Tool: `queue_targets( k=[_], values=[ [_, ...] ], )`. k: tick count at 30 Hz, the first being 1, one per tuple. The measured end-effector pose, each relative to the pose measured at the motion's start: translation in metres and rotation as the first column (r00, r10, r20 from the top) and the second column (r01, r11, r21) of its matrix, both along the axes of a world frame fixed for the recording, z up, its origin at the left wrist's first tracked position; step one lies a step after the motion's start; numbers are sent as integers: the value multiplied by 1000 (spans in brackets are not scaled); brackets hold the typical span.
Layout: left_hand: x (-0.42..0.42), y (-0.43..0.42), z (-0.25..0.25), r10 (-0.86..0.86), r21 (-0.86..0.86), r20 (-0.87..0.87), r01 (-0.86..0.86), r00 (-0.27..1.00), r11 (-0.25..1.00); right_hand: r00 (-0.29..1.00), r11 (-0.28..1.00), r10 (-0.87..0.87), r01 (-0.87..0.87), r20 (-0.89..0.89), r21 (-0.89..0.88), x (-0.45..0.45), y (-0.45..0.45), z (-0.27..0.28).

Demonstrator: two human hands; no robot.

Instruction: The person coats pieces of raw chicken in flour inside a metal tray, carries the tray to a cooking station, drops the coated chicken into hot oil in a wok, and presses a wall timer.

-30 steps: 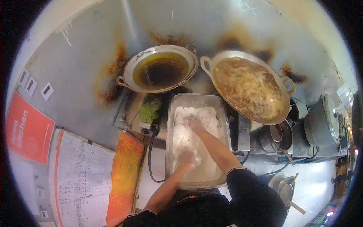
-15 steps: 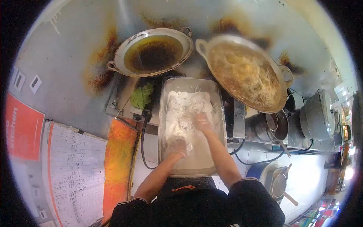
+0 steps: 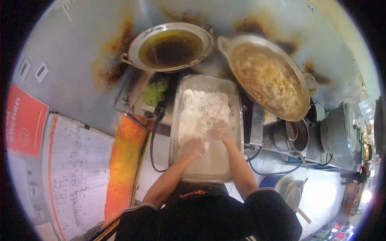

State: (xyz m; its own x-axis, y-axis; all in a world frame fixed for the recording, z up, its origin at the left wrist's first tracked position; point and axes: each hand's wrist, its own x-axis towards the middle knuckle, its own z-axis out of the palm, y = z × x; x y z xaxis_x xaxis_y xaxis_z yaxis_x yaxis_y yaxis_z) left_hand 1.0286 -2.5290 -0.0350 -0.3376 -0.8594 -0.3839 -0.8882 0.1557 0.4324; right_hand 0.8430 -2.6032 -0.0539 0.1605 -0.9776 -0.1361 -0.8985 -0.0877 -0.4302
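A deep rectangular metal pan (image 3: 240, 120) filled with white flour (image 3: 191, 118) lies in front of me. Several lumpy flour-coated pieces (image 3: 215, 103) show toward its far end. My left hand (image 3: 194, 147) is low in the flour near the pan's middle, its fingers blurred and dusted white. Close by on the right, my right hand (image 3: 219, 130) curls its floury fingers at a coated lump; what lies inside them is hidden. The two hands are near each other but apart.
Behind the pan stand a wok of dark oil (image 3: 171, 50) and a larger wok of bubbling, frothy oil (image 3: 267, 78). Green leaves (image 3: 156, 92) lie at left. Pots (image 3: 335, 128) and a strainer (image 3: 293, 197) are at right. Written sheets (image 3: 78, 172) hang on the left.
My left hand has moved up and slightly right through the flour, closer to my right hand. My right hand has shifted slightly right. The whole view has shifted a little.
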Motion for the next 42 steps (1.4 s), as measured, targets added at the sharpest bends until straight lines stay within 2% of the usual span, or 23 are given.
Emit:
queue_targets(
  k=[2, 4, 7, 10, 13, 14, 16, 17, 18, 19, 22, 23, 25, 26, 28, 30, 31, 33, 35, 36, 38, 39, 42],
  values=[
    [-8, -7, 12, 20, -6, -14, -20, 1000, 1000, 988, 983, -148, 144, 33, 115, -9, 27, 48],
    [-17, -15, 16, 75, 189, 94, -92, 993, 978, 951, 932, -304, 284, 61, 224, -21, 43, 54],
    [-29, -18, -24, -45, 185, 106, 25, 993, 982, 989, 982, -130, 137, -66, 128, -42, 63, 24],
    [-32, -27, 60, -168, 339, 109, 122, 980, 933, 953, 919, -304, 296, -8, 259, -56, 89, 0],
    [-10, -26, 86, -36, 326, -3, 34, 999, 945, 977, 976, -194, 185, -82, -114, -53, 122, -17],
    [-9, -21, 82, -31, 325, 2, 28, 1000, 945, 879, 930, -145, -36, -455, -365, -45, 127, -33],
    [-7, -3, 56, 296, -83, -35, -298, 955, 951, 636, 821, -187, -317, -748, -475, -17, 133, -27],
    [-6, 0, 33, 295, -74, -27, -297, 955, 952, 953, 947, -110, 14, -284, -320, 7, 130, 19],
    [-3, 0, 5, 223, -28, -24, -224, 974, 974, 942, 980, -196, 198, 274, 20, 20, 131, 53],
    [-2, -3, -7, 155, 8, -34, -155, 987, 988, 898, 967, -199, 245, 392, -70, 18, 130, 66],
    [6, 5, 51, 173, -363, -29, -172, 984, 916, 911, 931, -311, 350, 271, -106, -5, 124, 35],
    [12, 7, 48, 149, -368, -36, -152, 988, 918, 901, 910, -366, 398, 231, -111, -13, 125, 38],
    [23, 3, 39, -53, -152, 119, 71, 991, 986, 905, 959, -284, 268, 317, 96, -29, 116, 126],
    [21, 3, 31, -73, -159, 107, 89, 992, 983, 903, 954, -301, 288, 308, 87, -39, 113, 160],
    [17, 5, 16, -113, -339, 132, 152, 985, 928, 686, 912, -398, 369, 609, 181, -54, 106, 224],
    [3, 1, 25, -69, -250, 166, 110, 984, 962, 871, 918, -227, 341, 437, -202, -63, 92, 283],
    [-2, 0, 29, -21, -160, 207, 55, 978, 986, 743, 900, -248, 414, 622, -136, -69, 84, 298],
    [0, -3, 18, -12, -164, 160, 38, 987, 986, 725, 803, -349, 558, 594, -209, -80, 70, 325],
    [-1, -7, 9, 2, -168, 110, 17, 994, 986, 853, 705, -393, 519, 343, -483, -90, 53, 341],
    [-2, -8, 7, 34, -161, 130, -13, 991, 987, 854, 702, -392, 518, 342, -489, -101, 39, 339],
    [-3, -9, 14, 70, -154, 147, -47, 987, 987, 939, 732, -298, 109, -171, -673, -142, 7, 298],
    [-2, -9, 29, 66, -125, 117, -51, 991, 991, 877, 710, -387, 86, -284, -699, -174, -13, 244],
    [-3, -12, 42, 66, -162, 65, -55, 996, 985, 918, 752, -393, 284, -59, -595, -215, -34, 182]
  ],
)
